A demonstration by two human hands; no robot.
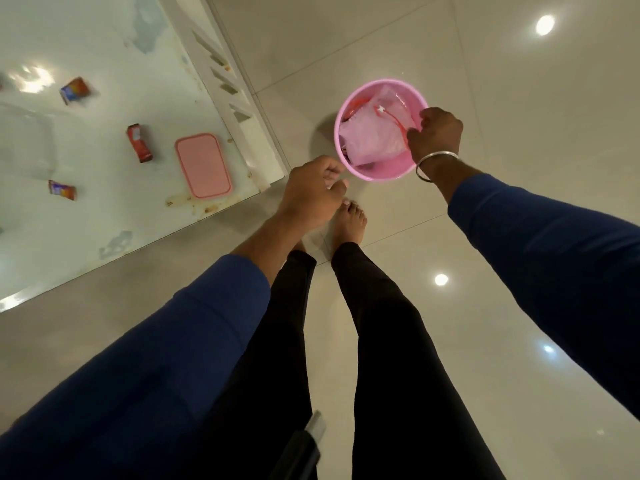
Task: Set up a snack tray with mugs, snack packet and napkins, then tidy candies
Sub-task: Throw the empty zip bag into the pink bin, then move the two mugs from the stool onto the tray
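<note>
A pink bin (382, 174) stands on the floor just past the table's corner, with crumpled clear plastic packets (369, 140) inside. My right hand (438, 133) hovers over the bin's right rim, fingers curled, pinching the red-edged plastic there. My left hand (311, 192) hangs near the bin's lower left rim with its fingers curled in; nothing shows in it. On the glass table (104, 220) lie three wrapped candies: one at the back (74, 90), a red one in the middle (139, 143) and one nearer me (61, 189).
A pink rectangular lid (203, 165) lies near the table's corner. A clear container (26, 140) stands at the table's left. The table's white frame (225, 84) runs beside the bin. My bare feet (349, 220) stand on the glossy tiled floor below the bin.
</note>
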